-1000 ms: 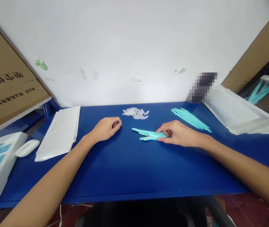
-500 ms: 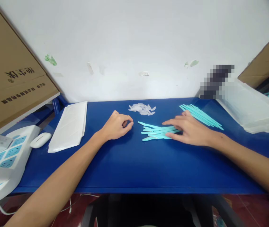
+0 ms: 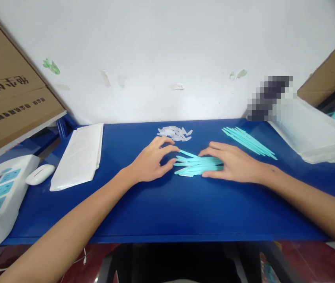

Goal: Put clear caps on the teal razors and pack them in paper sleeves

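A loose bunch of slim turquoise sticks (image 3: 195, 162), shaped like eyebrow razors, lies on the blue table. My right hand (image 3: 229, 162) spans its right half, thumb along the near side and fingers along the far side; the palm hides the right ends. At the left ends is my left hand (image 3: 158, 160), thumb and fingers apart, with a fingertip at the tip of the farthest stick. Behind the bunch lies a pile of small translucent caps (image 3: 175, 133). A second group of turquoise sticks (image 3: 248, 142) lies side by side, slanting, beyond my right hand.
On the left of the blue table (image 3: 155, 212) are a folded white plastic sheet (image 3: 79, 157), a white oval case (image 3: 40, 174) and a white power strip (image 3: 8, 196). A cardboard box (image 3: 11, 78) stands behind them. Clear plastic bags (image 3: 311, 129) lie at right, against the white wall (image 3: 155, 51).
My left hand has moved right to the sticks' left ends, and its fingers have opened. My right hand has drawn its fingers and thumb around the bunch, and the sticks lie closer together.
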`<action>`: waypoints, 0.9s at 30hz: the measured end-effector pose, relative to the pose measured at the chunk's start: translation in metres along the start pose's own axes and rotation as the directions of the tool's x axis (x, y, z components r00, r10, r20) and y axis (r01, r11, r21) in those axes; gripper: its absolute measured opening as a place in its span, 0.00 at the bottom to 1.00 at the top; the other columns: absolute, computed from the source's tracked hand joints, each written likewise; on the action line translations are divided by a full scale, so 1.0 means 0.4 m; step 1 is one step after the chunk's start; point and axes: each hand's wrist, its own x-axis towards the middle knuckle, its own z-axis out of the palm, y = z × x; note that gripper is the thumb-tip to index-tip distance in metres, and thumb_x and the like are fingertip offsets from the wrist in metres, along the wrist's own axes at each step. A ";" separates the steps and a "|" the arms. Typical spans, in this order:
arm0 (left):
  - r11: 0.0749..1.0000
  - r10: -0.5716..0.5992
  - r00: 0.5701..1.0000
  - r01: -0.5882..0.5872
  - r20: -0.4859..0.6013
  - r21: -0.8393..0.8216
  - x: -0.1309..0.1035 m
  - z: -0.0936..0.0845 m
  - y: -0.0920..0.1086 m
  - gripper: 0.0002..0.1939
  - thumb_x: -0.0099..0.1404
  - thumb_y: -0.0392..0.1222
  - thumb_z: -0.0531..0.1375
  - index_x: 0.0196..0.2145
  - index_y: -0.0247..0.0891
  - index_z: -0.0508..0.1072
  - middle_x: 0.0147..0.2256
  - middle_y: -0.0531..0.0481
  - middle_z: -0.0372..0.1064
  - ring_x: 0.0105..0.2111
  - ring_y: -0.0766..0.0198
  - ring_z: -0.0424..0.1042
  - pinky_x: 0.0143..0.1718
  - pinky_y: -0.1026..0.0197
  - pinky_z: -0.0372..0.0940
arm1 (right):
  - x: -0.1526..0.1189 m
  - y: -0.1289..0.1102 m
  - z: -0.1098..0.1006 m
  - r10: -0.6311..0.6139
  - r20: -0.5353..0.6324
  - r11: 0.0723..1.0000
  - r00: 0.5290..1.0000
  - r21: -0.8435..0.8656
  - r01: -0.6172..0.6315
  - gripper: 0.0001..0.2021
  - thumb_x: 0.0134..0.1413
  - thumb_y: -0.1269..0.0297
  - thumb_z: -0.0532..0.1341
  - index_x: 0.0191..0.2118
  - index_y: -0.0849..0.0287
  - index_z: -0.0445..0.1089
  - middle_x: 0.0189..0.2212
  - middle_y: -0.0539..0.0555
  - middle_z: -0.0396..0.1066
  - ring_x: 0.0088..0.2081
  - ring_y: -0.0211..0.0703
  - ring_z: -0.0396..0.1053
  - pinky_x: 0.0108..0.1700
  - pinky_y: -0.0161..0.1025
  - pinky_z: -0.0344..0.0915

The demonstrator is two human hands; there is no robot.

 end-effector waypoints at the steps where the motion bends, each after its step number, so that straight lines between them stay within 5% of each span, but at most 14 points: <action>1: 1.000 0.013 1.000 -0.013 0.020 -0.009 0.000 0.001 0.006 0.16 0.73 0.44 0.55 0.54 0.39 0.75 0.58 0.38 0.67 0.59 0.49 0.66 0.59 0.46 0.64 | 0.000 0.000 0.001 -0.016 -0.006 1.000 1.000 0.012 0.016 0.29 0.62 0.38 0.58 0.54 0.57 0.73 0.44 0.60 0.72 0.41 0.53 0.71 0.41 0.46 0.65; 5: 0.998 0.018 0.994 -0.012 0.103 -0.057 0.000 0.009 0.022 0.19 0.75 0.47 0.55 0.58 0.42 0.72 0.63 0.38 0.63 0.64 0.45 0.61 0.64 0.41 0.60 | -0.004 0.005 0.005 -0.064 -0.032 0.997 0.997 0.050 0.065 0.21 0.69 0.46 0.53 0.55 0.54 0.71 0.51 0.63 0.69 0.49 0.55 0.68 0.49 0.51 0.65; 15: 0.992 -0.108 0.948 0.122 0.299 -0.027 0.008 0.048 0.052 0.41 0.71 0.68 0.54 0.73 0.45 0.54 0.74 0.36 0.41 0.74 0.33 0.38 0.69 0.24 0.40 | -0.011 -0.013 0.021 -0.102 0.039 0.994 0.994 0.042 0.100 0.29 0.69 0.48 0.53 0.71 0.47 0.57 0.66 0.64 0.60 0.60 0.63 0.64 0.58 0.65 0.60; 27: 0.992 -0.128 0.937 0.126 0.325 0.027 -0.002 0.035 0.028 0.41 0.72 0.65 0.53 0.74 0.45 0.50 0.75 0.35 0.36 0.74 0.33 0.36 0.68 0.24 0.39 | -0.013 -0.004 0.023 -0.179 -0.067 0.982 0.982 0.040 0.182 0.19 0.71 0.55 0.52 0.57 0.51 0.76 0.62 0.61 0.69 0.61 0.57 0.67 0.60 0.59 0.62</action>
